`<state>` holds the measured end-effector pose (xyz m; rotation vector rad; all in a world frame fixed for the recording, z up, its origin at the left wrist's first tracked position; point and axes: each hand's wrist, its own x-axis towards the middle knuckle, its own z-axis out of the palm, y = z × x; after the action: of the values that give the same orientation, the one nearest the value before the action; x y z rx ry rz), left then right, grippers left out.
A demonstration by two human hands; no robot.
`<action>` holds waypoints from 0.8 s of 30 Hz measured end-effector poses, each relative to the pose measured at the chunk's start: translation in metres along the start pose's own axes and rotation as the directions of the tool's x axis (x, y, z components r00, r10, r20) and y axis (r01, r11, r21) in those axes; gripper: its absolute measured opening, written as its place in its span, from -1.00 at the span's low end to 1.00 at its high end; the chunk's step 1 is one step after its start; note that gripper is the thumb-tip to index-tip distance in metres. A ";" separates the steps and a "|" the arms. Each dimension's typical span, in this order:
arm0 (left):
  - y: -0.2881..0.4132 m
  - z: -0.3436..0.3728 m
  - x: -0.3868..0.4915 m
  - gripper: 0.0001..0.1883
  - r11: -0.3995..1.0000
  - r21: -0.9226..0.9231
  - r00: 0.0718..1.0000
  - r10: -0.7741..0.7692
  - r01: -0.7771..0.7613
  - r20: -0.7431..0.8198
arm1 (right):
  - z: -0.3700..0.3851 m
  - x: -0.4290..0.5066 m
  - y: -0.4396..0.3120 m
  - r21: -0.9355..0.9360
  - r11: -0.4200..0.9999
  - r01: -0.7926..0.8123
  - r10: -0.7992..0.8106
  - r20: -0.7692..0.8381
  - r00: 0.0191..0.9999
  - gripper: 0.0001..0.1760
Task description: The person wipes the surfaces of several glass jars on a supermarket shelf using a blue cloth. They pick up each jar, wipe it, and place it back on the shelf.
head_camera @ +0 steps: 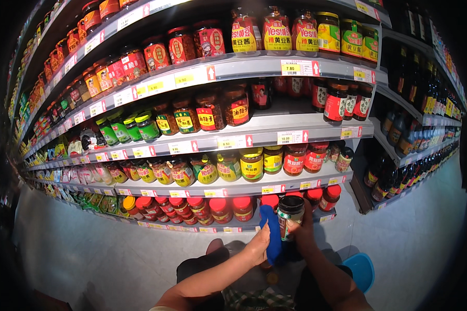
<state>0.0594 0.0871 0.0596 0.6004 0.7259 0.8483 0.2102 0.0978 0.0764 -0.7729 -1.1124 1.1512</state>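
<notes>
In front of the lowest shelf, my right hand (304,229) is closed around a glass jar (291,214) with a black lid and a green-and-white checked label. Just to its left, my left hand (260,244) holds a blue cloth (273,237), which hangs beside the jar. Most of the fingers of my left hand are hidden behind the cloth. Behind both hands stand red-lidded jars (242,209) on the bottom shelf.
Curved shelves (257,138) carry rows of sauce jars, with green-lidded jars (147,126) at the left. Dark bottles (377,179) fill the shelves at the right. A blue plastic basin (360,272) rests on the grey floor (101,248) near my right arm.
</notes>
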 end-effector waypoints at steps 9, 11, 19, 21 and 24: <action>0.003 -0.014 0.007 -0.32 0.949 -0.273 0.971 -0.100 0.159 0.219 | -0.007 0.003 -0.020 -0.265 0.952 0.151 -0.115 0.146 0.983 -0.07; 0.003 -0.015 0.010 -0.34 0.946 -0.293 0.977 -0.078 0.135 0.199 | -0.012 0.005 -0.027 -0.305 0.949 0.078 -0.017 0.198 0.980 -0.03; 0.014 -0.011 0.010 -0.39 0.953 -0.278 0.991 -0.100 0.122 0.092 | -0.015 0.009 -0.046 -0.334 0.928 0.163 -0.087 0.231 0.969 -0.08; 0.016 -0.009 0.010 -0.39 0.968 -0.224 0.993 -0.108 0.115 0.044 | -0.018 0.012 -0.051 -0.384 0.916 0.114 -0.004 0.276 0.961 -0.15; 0.018 -0.006 0.012 -0.41 0.978 -0.174 0.993 -0.121 0.117 -0.012 | -0.021 0.015 -0.054 -0.517 0.852 0.082 0.086 0.293 0.952 -0.24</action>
<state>0.0523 0.1073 0.0647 0.3882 0.6934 0.7987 0.2472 0.0990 0.1238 -1.0344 -1.7334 0.9924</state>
